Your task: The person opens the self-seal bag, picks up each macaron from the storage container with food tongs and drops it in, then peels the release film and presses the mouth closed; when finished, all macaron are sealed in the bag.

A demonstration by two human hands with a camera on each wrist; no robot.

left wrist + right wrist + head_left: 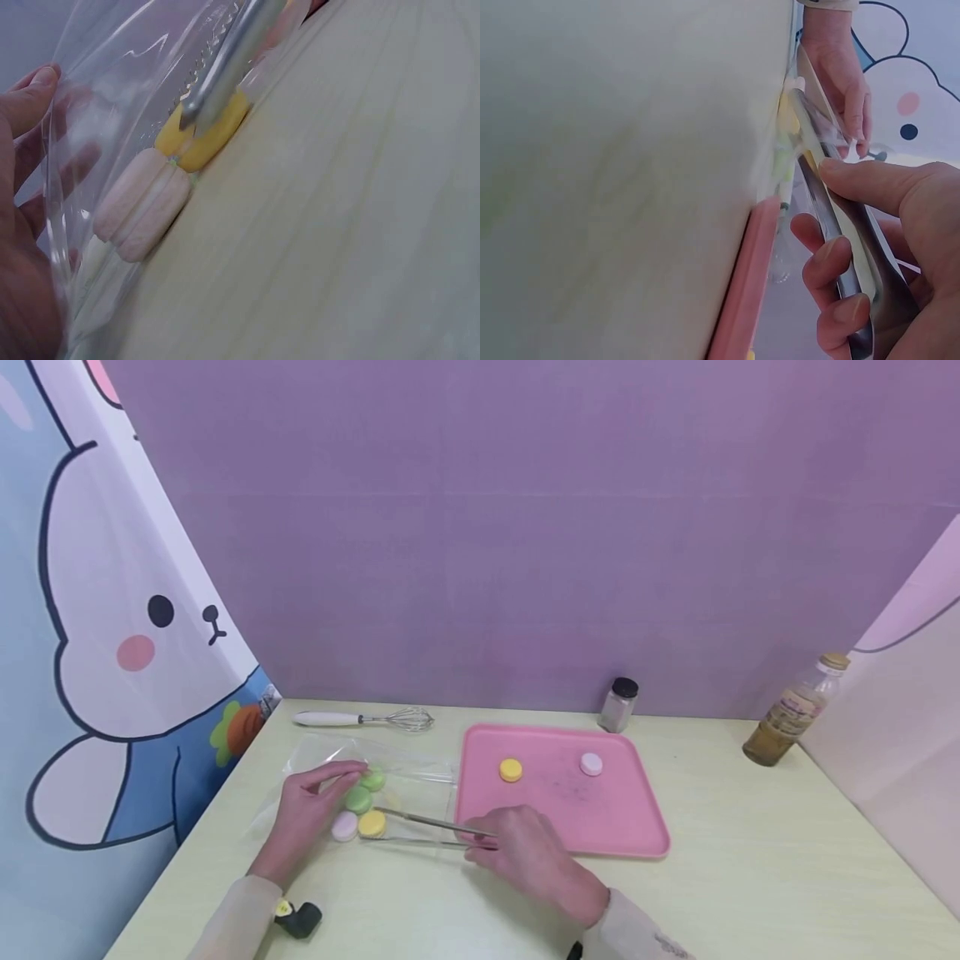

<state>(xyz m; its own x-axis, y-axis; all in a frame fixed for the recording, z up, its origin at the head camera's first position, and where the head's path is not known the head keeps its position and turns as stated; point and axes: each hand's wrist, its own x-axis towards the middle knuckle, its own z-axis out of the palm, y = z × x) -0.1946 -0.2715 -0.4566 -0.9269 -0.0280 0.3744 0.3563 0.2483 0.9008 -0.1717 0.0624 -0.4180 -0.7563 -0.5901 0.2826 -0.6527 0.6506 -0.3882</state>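
Observation:
My right hand (525,856) grips a pair of metal tongs (821,195), thumb on one arm and curled fingers round the other. Their serrated tips (217,75) reach inside a clear plastic bag (112,82), at a yellow macaron (372,824). Pinched in my left hand (311,810) is the upper layer of the bag's film, lifted off the table. Beside the yellow macaron in the bag lie a lilac macaron (345,827) and green macarons (358,799). The left fingertips overlap the farther green one in the head view.
A pink tray (615,827) right of the bag carries a yellow macaron (511,770) and a lilac one (591,764). Behind stand a whisk (375,719), lying flat, and a black-capped jar (618,705). A corked bottle (791,714) is at far right.

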